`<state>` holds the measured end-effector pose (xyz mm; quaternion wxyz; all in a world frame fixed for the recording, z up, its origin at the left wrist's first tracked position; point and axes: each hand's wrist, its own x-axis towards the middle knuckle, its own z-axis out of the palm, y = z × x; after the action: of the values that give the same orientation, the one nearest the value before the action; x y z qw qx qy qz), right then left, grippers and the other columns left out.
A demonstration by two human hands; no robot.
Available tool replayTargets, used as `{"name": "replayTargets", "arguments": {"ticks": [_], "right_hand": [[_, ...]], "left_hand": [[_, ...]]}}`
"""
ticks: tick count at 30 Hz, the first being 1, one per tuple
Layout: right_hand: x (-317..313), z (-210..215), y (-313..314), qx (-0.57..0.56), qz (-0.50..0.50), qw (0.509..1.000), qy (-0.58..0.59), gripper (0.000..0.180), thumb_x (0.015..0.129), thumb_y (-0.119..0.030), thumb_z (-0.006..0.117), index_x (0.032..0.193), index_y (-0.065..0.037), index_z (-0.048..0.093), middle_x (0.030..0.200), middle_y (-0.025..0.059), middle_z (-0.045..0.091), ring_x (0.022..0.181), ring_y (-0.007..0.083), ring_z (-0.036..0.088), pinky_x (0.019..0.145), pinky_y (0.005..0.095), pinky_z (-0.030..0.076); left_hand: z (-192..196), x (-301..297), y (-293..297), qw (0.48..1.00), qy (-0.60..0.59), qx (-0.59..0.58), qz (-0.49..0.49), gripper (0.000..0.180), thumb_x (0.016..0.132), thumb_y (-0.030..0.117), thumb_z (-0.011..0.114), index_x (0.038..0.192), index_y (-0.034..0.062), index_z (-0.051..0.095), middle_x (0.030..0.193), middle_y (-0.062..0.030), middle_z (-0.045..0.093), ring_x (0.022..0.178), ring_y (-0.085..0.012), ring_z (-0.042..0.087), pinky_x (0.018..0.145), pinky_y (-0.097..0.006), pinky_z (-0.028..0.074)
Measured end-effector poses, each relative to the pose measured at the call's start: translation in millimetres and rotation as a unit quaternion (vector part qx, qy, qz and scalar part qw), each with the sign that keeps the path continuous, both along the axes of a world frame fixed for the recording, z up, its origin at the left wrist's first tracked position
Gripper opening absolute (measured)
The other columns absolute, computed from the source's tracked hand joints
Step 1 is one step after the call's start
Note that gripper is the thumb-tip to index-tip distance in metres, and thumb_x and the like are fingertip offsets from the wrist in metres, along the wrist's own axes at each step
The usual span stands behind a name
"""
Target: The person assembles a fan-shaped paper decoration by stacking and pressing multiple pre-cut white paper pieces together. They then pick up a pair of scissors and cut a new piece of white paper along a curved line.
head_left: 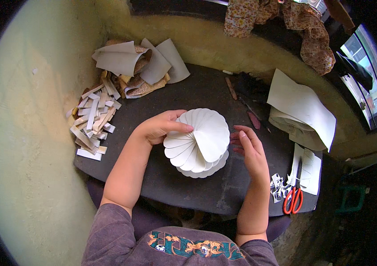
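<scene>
A round fan of white, petal-shaped pieces (210, 137) overlaps in a spiral above the middle of the dark table. More white pieces with scalloped edges show beneath its front right side. My left hand (166, 126) grips the fan at its left, the thumb pressed on top near the centre; its other fingers are partly hidden. Close by the fan's right edge is my right hand (250, 148), fingers apart and slightly bent, holding nothing. Whether its fingertips touch the rim I cannot tell.
Folded white strips (93, 115) are heaped at the left edge, below curled sheets (139, 64). At right lie a rolled white sheet (301, 108), orange-handled scissors (293, 199) and paper scraps (279, 188). A brown-handled tool (231, 88) lies toward the back. Walls border the table.
</scene>
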<state>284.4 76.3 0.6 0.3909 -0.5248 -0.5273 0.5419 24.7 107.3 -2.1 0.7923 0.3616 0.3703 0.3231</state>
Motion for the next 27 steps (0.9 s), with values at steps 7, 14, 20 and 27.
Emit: {"name": "replayTargets", "arguments": {"ticks": [7,14,20,27], "right_hand": [[-8.6,2.8,-2.8,-0.104,0.027,0.994,0.01,0.041,0.093,-0.032,0.044,0.12,-0.002,0.049,0.1,0.01,0.058,0.086,0.0158,0.055,0.071,0.0288,0.046],[-17.1,4.7,-6.1,-0.127,0.038,0.99,0.044,0.043,0.09,-0.027,0.049,0.124,-0.001,0.043,0.098,0.0116,0.058,0.086,0.0185,0.057,0.064,0.0299,0.05],[-19.6,2.4,-5.8,-0.129,0.057,0.986,0.085,0.049,0.086,-0.017,0.052,0.128,0.0,0.036,0.099,0.0144,0.058,0.082,0.0195,0.06,0.062,0.031,0.052],[-20.3,0.3,-3.4,-0.143,0.022,0.968,0.207,0.051,0.083,-0.012,0.049,0.128,0.003,0.031,0.106,0.0152,0.056,0.084,0.0215,0.063,0.064,0.0326,0.054]], "left_hand": [[-3.4,-4.0,3.7,1.0,-0.016,0.013,0.021,0.058,0.072,0.014,0.072,0.119,-0.0059,0.045,0.106,-0.015,0.059,0.095,-0.0204,0.06,0.085,-0.031,0.048],[-2.6,1.1,2.1,0.999,0.017,0.019,0.02,0.056,0.073,0.014,0.071,0.118,-0.006,0.045,0.105,-0.0148,0.059,0.094,-0.0203,0.06,0.084,-0.03,0.048],[-3.2,-0.2,2.7,0.999,0.024,0.013,0.026,0.057,0.073,0.015,0.072,0.118,-0.0059,0.044,0.103,-0.0153,0.059,0.093,-0.0205,0.06,0.082,-0.03,0.049],[0.6,10.6,-0.3,0.989,0.095,0.051,0.102,0.062,0.074,0.016,0.071,0.124,-0.0012,0.037,0.104,-0.017,0.057,0.091,-0.0204,0.06,0.078,-0.033,0.05]]}}
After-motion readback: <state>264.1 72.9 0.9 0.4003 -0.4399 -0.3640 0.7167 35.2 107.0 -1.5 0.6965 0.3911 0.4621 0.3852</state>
